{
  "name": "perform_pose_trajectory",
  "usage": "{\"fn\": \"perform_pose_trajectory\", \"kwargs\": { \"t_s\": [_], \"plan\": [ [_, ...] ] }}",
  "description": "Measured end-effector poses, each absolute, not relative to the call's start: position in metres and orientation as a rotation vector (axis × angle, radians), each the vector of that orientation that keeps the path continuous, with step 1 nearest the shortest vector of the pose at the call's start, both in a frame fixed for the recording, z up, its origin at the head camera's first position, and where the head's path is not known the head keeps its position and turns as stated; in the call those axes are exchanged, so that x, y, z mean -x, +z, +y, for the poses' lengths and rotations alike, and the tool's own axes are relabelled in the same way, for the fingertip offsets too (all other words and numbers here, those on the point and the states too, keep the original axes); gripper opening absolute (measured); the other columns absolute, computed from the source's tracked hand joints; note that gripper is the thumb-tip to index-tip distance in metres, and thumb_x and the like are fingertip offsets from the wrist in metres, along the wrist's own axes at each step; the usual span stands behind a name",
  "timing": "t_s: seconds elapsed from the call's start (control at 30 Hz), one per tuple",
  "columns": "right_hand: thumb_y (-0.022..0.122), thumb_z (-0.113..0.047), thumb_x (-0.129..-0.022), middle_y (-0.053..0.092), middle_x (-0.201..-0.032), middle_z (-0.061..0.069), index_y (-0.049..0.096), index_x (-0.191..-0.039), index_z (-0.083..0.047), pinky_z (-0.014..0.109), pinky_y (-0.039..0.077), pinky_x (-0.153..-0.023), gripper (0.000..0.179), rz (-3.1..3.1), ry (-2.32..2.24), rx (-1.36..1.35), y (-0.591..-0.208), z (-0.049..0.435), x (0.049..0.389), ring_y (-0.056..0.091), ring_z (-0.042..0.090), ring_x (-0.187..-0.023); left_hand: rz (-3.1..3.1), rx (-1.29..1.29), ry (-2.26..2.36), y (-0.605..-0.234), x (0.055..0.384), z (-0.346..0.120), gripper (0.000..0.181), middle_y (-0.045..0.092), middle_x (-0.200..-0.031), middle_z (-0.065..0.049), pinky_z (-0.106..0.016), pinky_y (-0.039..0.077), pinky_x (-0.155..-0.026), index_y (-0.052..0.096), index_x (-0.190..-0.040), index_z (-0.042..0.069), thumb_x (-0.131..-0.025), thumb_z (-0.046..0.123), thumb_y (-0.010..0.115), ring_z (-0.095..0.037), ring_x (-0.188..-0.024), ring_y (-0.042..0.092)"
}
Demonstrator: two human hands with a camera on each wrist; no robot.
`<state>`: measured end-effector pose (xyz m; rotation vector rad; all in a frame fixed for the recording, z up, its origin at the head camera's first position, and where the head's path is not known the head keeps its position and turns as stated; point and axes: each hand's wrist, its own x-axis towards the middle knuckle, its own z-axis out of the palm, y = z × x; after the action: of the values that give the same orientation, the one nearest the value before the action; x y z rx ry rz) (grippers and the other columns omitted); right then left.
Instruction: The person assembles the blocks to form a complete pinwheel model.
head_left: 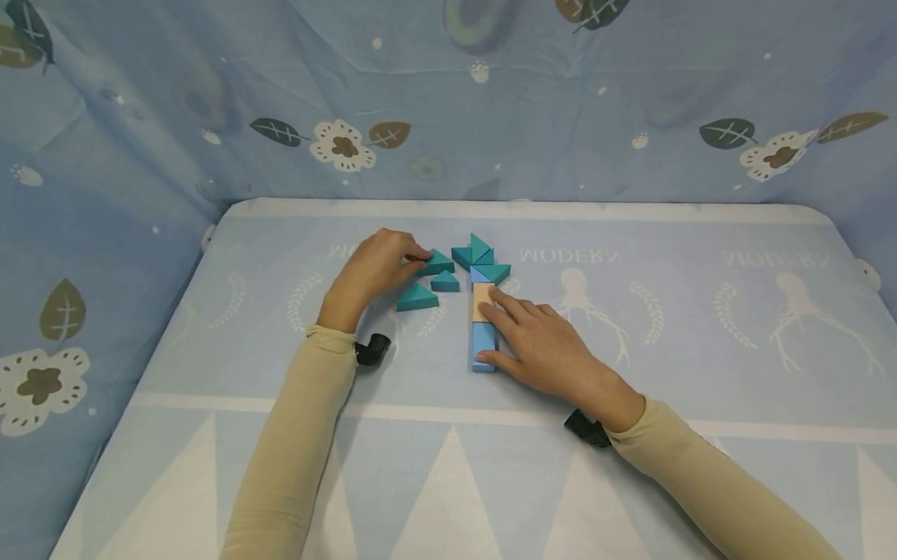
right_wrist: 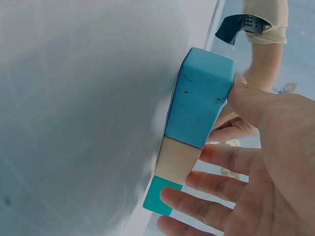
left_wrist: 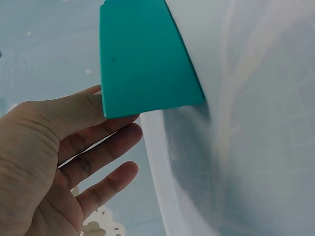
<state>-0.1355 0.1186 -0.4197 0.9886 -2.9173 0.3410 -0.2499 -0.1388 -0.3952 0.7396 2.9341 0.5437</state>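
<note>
My left hand [head_left: 377, 270] pinches a teal triangular block [head_left: 439, 263] between thumb and fingers; its broad side face fills the top of the left wrist view. Just in front of it lie a small teal triangle [head_left: 445, 283] and a larger teal triangle [head_left: 418, 297]. My right hand [head_left: 546, 347] rests along the right side of a short column, thumb at the near end of the blue block [head_left: 484, 349], fingers fairly straight beside the wooden block [head_left: 482, 302]. Beyond these, a small blue triangle [head_left: 476, 275] and a teal triangle [head_left: 495, 273] continue the column, topped by several teal triangles [head_left: 480, 247].
A patterned pale blue cloth covers the table [head_left: 640, 240], its white-bordered far edge lying behind the blocks. Blue printed fabric [head_left: 442, 82] hangs behind and at the left. Black wrist-worn pieces [head_left: 373, 349] sit beside both sleeves.
</note>
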Motion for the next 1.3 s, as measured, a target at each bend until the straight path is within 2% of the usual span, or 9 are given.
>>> {"fn": "perform_pose_trajectory", "kwargs": {
  "t_s": [0.33, 0.57, 1.1, 1.3],
  "plan": [
    [0.06, -0.052, -0.093, 0.036, -0.156, 0.014, 0.046, -0.146, -0.008, 0.052, 0.045, -0.101, 0.07, -2.926, 0.346, -0.985, -0.4188, 0.118, 0.1357, 0.048, 0.033, -0.134, 2.938, -0.749, 0.545, -0.3961, 0.2489, -0.1369, 0.025, 0.073, -0.106, -0.006, -0.036, 0.054, -0.08, 0.074, -0.115, 0.011, -0.091, 0.013, 0.07, -0.021, -0.093, 0.067],
    [0.06, -0.052, -0.093, 0.036, -0.156, 0.014, 0.046, -0.146, -0.008, 0.052, 0.045, -0.101, 0.07, -2.931, 0.347, -0.988, -0.4186, 0.1177, 0.1361, 0.048, 0.033, -0.134, 2.941, -0.752, 0.541, -0.3963, 0.2483, -0.1348, 0.025, 0.073, -0.107, -0.005, -0.036, 0.054, -0.083, 0.073, -0.116, 0.012, -0.092, 0.014, 0.069, -0.021, -0.096, 0.067],
    [0.06, -0.051, -0.093, 0.037, -0.156, 0.014, 0.046, -0.145, -0.007, 0.052, 0.046, -0.099, 0.07, -2.914, 0.349, -0.988, -0.4202, 0.1183, 0.136, 0.049, 0.033, -0.133, 2.892, -0.83, 0.601, -0.3982, 0.2475, -0.1331, 0.026, 0.072, -0.107, -0.006, -0.036, 0.054, -0.081, 0.072, -0.119, 0.011, -0.093, 0.011, 0.067, -0.02, -0.093, 0.066],
    [0.06, -0.051, -0.093, 0.037, -0.155, 0.014, 0.046, -0.145, -0.007, 0.052, 0.046, -0.099, 0.07, -2.91, 0.348, -0.991, -0.4204, 0.1183, 0.136, 0.049, 0.033, -0.133, 2.857, -0.853, 0.647, -0.3991, 0.2473, -0.1334, 0.027, 0.071, -0.106, -0.005, -0.034, 0.052, -0.076, 0.071, -0.12, 0.011, -0.094, 0.016, 0.067, -0.018, -0.087, 0.064]
  ]
}}
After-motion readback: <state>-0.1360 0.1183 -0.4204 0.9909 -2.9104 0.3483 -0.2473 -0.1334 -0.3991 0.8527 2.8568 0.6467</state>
